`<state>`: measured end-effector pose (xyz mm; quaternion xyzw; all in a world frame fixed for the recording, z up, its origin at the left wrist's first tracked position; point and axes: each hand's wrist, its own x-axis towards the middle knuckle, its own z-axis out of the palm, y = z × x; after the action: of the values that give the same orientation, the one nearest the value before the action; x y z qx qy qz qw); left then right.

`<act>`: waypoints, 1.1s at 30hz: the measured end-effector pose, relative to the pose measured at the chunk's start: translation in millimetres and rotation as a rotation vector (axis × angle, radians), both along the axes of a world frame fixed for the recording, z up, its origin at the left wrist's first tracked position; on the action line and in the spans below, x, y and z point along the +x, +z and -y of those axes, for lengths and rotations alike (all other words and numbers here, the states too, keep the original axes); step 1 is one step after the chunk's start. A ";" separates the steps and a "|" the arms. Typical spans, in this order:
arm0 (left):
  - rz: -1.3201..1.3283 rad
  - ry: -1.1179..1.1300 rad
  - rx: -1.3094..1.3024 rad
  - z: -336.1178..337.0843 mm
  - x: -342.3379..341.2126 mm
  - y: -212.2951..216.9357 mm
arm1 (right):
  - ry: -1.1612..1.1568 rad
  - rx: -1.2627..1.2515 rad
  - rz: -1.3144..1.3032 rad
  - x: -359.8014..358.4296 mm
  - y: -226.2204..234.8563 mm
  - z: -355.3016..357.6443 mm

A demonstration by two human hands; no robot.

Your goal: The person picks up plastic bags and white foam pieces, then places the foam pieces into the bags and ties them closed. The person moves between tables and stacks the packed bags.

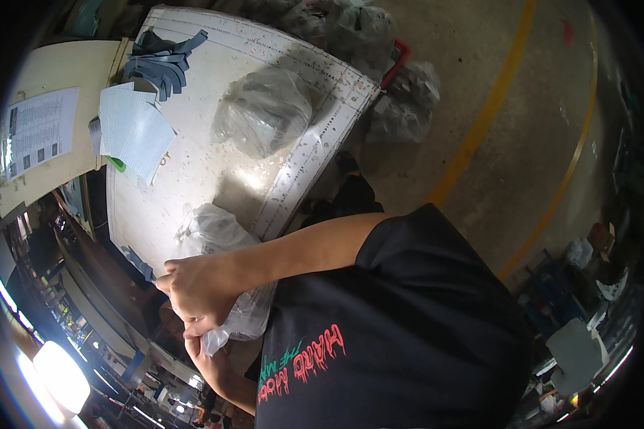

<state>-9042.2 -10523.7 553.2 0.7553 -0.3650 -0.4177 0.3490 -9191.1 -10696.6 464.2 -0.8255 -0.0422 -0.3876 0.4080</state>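
A clear plastic bag [218, 232] with pale contents lies at the near edge of a worn white worktable [193, 164]. My right hand [193, 286] reaches from a black sleeve and clasps the bag's lower end from above. Just under it, at the table's edge, my left hand [197, 343] grips the bunched plastic that hangs down. Both hands are closed on the same bag, and my black shirt hides the rest of my left arm.
A second filled clear bag [265, 111] sits mid-table. White sheets [132, 129] and grey strips [161, 61] lie at its far left. More bags [401, 100] are piled on the concrete floor beside a yellow line [479, 121]. A board with a printed sheet [39, 132] stands at the left.
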 end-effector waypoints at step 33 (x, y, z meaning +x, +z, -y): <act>0.024 0.039 -0.026 -24.1 24.7 -18.5 | -0.066 0.253 0.289 35.7 20.3 -23.2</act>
<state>-9017.4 -10499.6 534.8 0.7626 -0.3596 -0.3970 0.3627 -9155.4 -10673.3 484.5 -0.7045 -0.0239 -0.5174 0.4852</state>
